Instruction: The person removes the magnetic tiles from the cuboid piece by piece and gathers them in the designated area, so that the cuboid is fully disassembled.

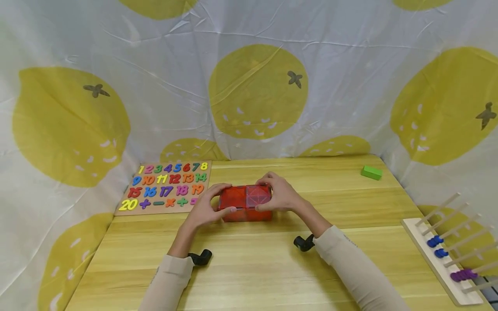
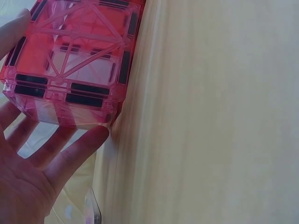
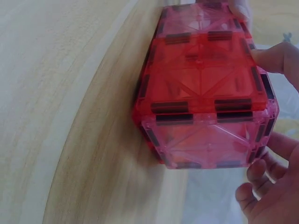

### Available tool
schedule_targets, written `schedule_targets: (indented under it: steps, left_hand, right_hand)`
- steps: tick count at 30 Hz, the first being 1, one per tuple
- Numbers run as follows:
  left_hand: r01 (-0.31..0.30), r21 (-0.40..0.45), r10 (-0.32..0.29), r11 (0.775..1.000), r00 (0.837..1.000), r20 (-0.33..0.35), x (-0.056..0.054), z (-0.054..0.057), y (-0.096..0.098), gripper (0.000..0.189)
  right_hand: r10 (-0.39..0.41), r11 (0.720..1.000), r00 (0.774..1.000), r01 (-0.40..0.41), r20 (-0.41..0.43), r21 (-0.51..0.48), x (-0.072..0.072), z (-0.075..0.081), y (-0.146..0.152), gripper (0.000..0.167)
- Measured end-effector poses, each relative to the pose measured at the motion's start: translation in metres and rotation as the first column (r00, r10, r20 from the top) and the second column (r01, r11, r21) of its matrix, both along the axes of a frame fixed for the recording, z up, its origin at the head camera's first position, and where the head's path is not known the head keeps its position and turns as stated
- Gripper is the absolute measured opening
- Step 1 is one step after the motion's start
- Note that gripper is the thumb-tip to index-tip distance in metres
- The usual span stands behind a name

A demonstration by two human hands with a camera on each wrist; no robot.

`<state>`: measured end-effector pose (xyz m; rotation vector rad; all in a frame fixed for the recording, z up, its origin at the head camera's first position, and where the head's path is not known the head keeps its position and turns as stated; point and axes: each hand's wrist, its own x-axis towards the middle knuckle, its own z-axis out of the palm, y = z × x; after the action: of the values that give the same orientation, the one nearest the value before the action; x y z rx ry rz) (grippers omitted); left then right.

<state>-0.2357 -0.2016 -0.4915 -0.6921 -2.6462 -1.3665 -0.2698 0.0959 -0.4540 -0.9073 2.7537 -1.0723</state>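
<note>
On the table, a long box built of translucent red and pink magnetic tiles (image 1: 235, 197) lies between both hands. My left hand (image 1: 205, 210) grips its left end, thumb at the near top edge and index finger at the far side. The right hand (image 1: 283, 196) holds the opposite end in a similar way. In the left wrist view, spread fingers (image 2: 77, 156) touch the box's edge. Dark magnet strips line the tile edges of the box (image 3: 201, 70) in the right wrist view. Its underside is hidden.
A number board (image 1: 160, 208) with coloured numerals lies to the left. A green block (image 1: 371, 172) sits at the back right. At the right edge stands a wooden peg rack (image 1: 432, 255) with blue and purple beads. A lemon-print cloth (image 1: 334, 99) surrounds the table.
</note>
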Motion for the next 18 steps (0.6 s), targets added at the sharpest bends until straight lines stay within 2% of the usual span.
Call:
schedule_targets:
  steps: [6,13,18]
  left_hand:
    - [0.018,0.017,-0.018,1.0,1.0,0.003,0.001,0.001,0.0,0.071]
    - [0.024,0.04,-0.025,0.999,0.999,0.046,0.0,0.0,-0.001,0.068]
    - [0.035,0.063,-0.04,0.997,0.997,0.073,0.0,0.002,-0.001,0.066]
  right_hand:
    - [-0.007,0.999,1.0,0.006,-0.026,-0.045,0.0,-0.004,0.0,0.068]
    - [-0.012,0.984,1.0,0.01,-0.013,-0.177,-0.001,-0.003,0.006,0.065]
    - [-0.015,0.98,0.999,0.009,-0.028,-0.2,-0.004,-0.003,0.011,0.064]
